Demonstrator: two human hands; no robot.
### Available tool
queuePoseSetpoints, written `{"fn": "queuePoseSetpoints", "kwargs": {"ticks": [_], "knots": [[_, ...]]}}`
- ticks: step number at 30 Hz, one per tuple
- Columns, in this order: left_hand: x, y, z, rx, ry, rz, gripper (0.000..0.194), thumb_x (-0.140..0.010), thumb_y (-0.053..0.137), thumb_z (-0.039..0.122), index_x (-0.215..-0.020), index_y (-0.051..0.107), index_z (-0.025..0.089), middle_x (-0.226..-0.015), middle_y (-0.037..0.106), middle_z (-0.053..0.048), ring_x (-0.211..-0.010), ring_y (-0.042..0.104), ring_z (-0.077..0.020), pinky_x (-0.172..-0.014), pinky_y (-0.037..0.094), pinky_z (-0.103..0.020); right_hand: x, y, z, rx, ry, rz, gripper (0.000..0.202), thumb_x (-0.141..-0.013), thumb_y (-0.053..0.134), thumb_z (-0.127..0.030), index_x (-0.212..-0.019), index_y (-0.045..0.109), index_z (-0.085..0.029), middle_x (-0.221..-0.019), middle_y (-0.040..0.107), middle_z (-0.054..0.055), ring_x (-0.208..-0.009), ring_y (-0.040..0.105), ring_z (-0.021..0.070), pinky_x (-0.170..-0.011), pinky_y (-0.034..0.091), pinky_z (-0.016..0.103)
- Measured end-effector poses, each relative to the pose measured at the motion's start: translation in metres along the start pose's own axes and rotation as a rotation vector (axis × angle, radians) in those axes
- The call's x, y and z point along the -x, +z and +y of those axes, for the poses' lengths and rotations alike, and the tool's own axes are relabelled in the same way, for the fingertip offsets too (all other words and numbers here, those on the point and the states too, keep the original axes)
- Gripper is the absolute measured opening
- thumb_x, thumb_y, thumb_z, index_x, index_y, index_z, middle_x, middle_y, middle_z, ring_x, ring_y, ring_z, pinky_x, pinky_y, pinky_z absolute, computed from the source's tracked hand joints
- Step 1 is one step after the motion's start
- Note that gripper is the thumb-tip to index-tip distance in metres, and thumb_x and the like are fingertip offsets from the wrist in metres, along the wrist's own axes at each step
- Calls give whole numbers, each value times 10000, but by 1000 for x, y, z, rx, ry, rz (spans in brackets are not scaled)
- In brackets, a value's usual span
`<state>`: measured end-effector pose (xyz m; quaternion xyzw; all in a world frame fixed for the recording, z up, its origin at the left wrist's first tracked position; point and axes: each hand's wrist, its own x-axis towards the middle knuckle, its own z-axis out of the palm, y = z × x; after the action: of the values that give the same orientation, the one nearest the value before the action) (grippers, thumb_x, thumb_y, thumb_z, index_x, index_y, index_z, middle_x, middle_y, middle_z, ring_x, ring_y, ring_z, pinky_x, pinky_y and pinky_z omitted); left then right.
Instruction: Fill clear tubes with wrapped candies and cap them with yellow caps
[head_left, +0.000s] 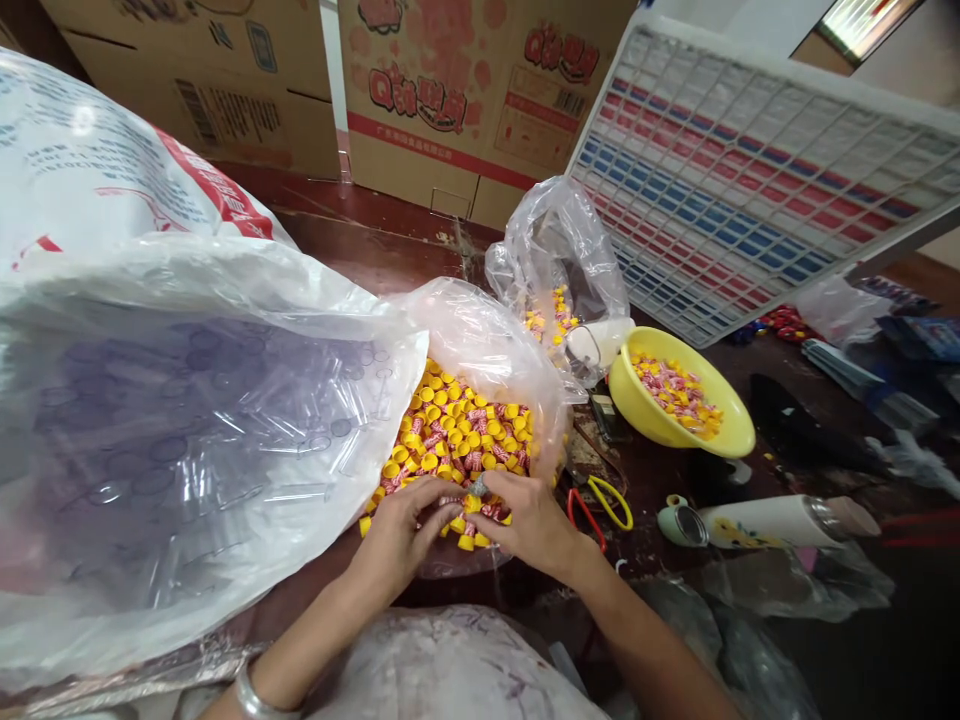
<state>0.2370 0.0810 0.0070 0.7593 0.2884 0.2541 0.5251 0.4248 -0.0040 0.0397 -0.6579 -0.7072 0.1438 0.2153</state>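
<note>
Both my hands meet over a heap of yellow caps [457,420] mixed with red-and-white striped twisted pieces, lying in a clear plastic bag [480,320]. My left hand [401,525] is closed, thumb and fingers pinched at the heap's near side. Facing it, my right hand [525,515] is closed too, with a grey covering [478,486] on one fingertip. Yellow and striped bits show between the fingertips, but what each hand grips is too small to make out. To the left, a large white bag [390,340] gapes open with clear tubes [270,495] inside.
Red-and-yellow-handled scissors [611,502] lie right of my right hand. Beyond are a yellow bowl [630,400] of capped pieces, another clear bag [559,230] and a flowered bottle [765,522]. Cardboard boxes [480,100] and a white wire rack [750,170] stand at the back.
</note>
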Motion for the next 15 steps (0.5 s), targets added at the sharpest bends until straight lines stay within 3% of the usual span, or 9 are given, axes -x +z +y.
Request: {"fn": "queuePoseSetpoints", "kwargs": {"ticks": [3, 5, 7, 11, 13, 15], "knots": [[3, -6, -8, 163, -230, 57, 260, -925, 589, 421, -1015, 714, 212, -965, 739, -51, -804, 686, -205, -670, 580, -310, 4, -3, 10, -77, 65, 46, 161, -832, 699, -186, -812, 541, -213, -792, 633, 5, -734, 624, 173, -689, 501, 281], [7, -9, -10, 226, -271, 82, 289, -906, 610, 450, -1044, 699, 212, -1006, 727, -61, -788, 685, -205, -632, 587, -306, 6, -5, 12, -294, 184, 49, 177, -817, 718, -217, -829, 542, -215, -790, 642, -4, -731, 640, 167, -685, 521, 274], [10, -8, -5, 183, -171, 102, 205, -902, 637, 382, -1021, 685, 221, -1021, 718, -53, -843, 689, -198, -703, 587, -299, 6, -5, 8, -655, 319, 9, 205, -832, 717, -296, -931, 554, -219, -857, 665, -2, -741, 674, 164, -642, 544, 258], [14, 6, 17, 15, 200, 88, 39, -919, 636, 249, -926, 672, 236, -965, 696, -42, -919, 676, -173, -806, 559, -258, 5, 5, -8, -1406, 504, -203, 418, -833, 673, -460, -1154, 527, -235, -885, 650, -6, -600, 672, 145, -398, 478, 191], [15, 11, 26, -65, 314, 82, 113, -927, 633, 276, -1022, 693, 261, -999, 676, -57, -922, 672, -170, -809, 563, -247, 6, 11, -17, -1632, 595, -327, 486, -790, 691, -535, -1128, 544, -219, -812, 631, -13, -519, 630, 120, -326, 367, 140], [18, 10, 28, -133, 331, 147, 276, -932, 623, 368, -1195, 667, 294, -1079, 667, -84, -985, 673, -196, -842, 571, -265, 8, 13, -23, -1694, 687, -303, 492, -772, 716, -589, -1033, 573, -197, -712, 594, -33, -421, 519, 57, -318, 247, 111]]}}
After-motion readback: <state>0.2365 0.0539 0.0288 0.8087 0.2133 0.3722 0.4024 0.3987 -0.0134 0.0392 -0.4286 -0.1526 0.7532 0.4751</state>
